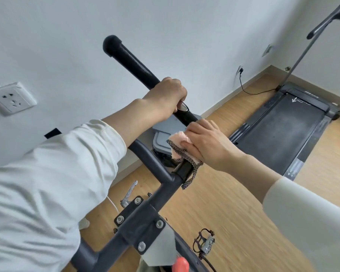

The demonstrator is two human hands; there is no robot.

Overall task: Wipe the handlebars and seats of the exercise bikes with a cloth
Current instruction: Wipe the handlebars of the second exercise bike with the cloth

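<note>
Midway along the black handlebar (130,57) of an exercise bike (139,222), a pink cloth (178,136) with a checked trim is held wrapped against the bar by the right hand (208,143), whose fingers are curled over the fabric. A loose end of the trim is seen hanging beside the joint just below. Slightly higher on the same bar, the foam grip is clasped by the left hand (165,95), fingers closed around it, just apart from the cloth. Pale long sleeves (57,183) are worn on both arms. Beneath the bar, a bolted clamp plate, a metal lever (129,193), a caged pedal (205,242) and a red knob (181,265) are visible over a wooden floor (234,213). A treadmill (279,130) is set to the right, near the white wall (185,26), where a socket (12,99) is mounted at left and a black cable (249,91) is plugged in farther along.
</note>
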